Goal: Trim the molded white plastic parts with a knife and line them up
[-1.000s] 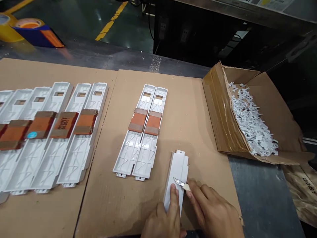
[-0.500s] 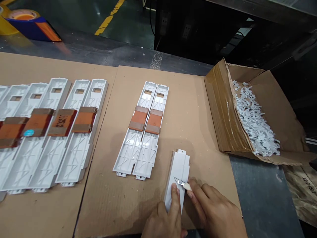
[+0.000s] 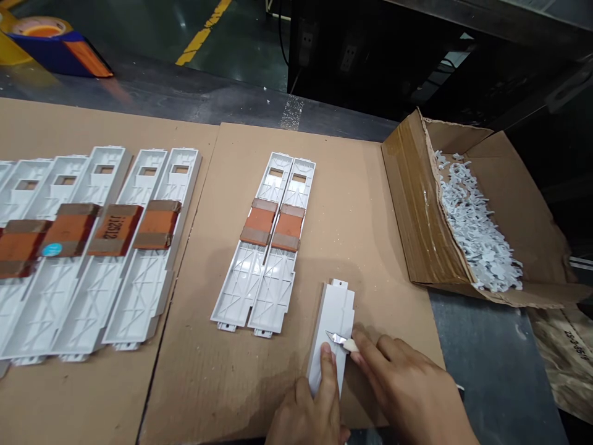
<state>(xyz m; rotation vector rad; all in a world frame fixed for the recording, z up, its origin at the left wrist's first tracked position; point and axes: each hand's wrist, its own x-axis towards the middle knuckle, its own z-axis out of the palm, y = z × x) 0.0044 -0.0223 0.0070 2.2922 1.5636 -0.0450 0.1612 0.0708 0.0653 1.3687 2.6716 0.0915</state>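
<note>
A white plastic panel (image 3: 334, 318) lies smooth side up near the front edge, its lower end hidden by my hands. My left hand (image 3: 309, 408) grips that lower end, with the index finger stretched along its top face. In my right hand (image 3: 403, 383) is a craft knife (image 3: 343, 341) with a pale handle, pinched between thumb and fingers. The blade points left over the panel, just above my left fingertip; whether it touches the surface I cannot tell.
Two ribbed white panels (image 3: 273, 284) lie side by side on cardboard (image 3: 361, 210), each with an orange-brown block (image 3: 287, 227) across it. Several more such panels (image 3: 134, 296) line the left. A cardboard box (image 3: 403, 204) with white plastic scraps (image 3: 482, 228) stands right. A tape dispenser (image 3: 55, 52) sits far left.
My right hand has turned slightly, its wrist shifting toward the right, while the knife blade stays almost in place. My left hand and the panel have barely moved.
</note>
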